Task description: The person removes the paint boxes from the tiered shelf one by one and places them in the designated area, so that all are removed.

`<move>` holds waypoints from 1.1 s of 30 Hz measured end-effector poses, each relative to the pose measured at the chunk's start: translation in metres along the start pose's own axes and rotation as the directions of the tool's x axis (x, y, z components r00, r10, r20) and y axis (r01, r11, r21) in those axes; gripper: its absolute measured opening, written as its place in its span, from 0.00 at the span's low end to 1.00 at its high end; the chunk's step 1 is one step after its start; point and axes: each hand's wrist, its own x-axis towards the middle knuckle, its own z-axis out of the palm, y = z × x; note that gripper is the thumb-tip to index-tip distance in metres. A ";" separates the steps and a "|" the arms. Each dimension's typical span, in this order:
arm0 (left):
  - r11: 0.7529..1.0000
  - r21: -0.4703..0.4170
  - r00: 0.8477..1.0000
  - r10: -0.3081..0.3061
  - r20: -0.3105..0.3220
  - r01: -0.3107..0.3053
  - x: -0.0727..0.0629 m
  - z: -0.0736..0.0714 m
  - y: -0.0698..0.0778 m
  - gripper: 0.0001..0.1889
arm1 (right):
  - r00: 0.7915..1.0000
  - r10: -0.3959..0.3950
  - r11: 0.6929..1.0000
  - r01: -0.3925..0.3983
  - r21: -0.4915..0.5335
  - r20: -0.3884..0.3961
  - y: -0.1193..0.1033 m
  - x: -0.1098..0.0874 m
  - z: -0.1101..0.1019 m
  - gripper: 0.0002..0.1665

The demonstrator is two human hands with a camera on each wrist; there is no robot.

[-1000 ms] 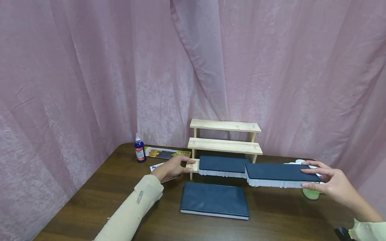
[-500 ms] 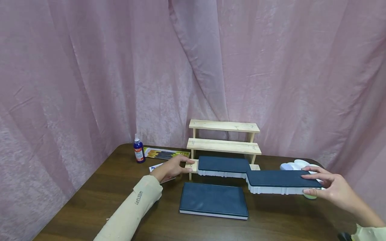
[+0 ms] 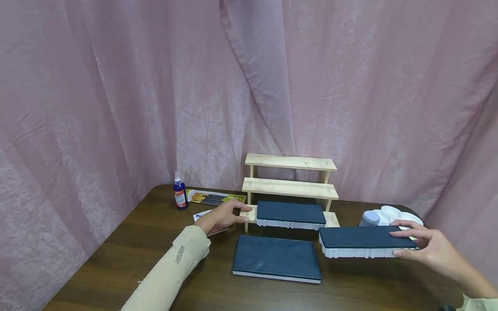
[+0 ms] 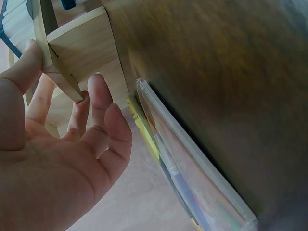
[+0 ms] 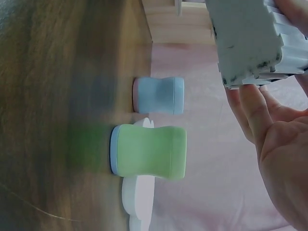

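"Head view: how far had the work come, from left to right?"

"Part-way, I would judge. To the right of the left hand [image 3: 223, 216], a flat dark-blue case [image 3: 277, 258] lay on the table [image 3: 134, 246], before the wooden rack [image 3: 289, 188]. On its lowest shelf [image 3: 332, 220], a first lidded case [image 3: 290, 212] stood already. Farther right, a second lidded case [image 3: 359, 237] was in the air, not yet put down."

"And how were the hands placed?"

"The left was stretched forward, thumb and fingers pinching the shelf's left end. The right hand [image 3: 424, 245] gripped the second lidded case almost level, fingers on top, thumb at the front."
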 end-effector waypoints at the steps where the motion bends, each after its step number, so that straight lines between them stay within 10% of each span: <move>1: 1.000 0.001 1.000 0.001 0.002 -0.001 0.000 0.000 0.000 0.17 | 1.000 0.003 1.000 -0.003 0.008 0.007 0.000 0.000 0.000 0.26; 33: 0.999 -0.040 0.999 -0.027 0.022 0.028 0.000 0.001 -0.001 0.18 | 0.993 0.044 0.999 -0.043 -0.010 0.109 0.010 -0.012 0.005 0.23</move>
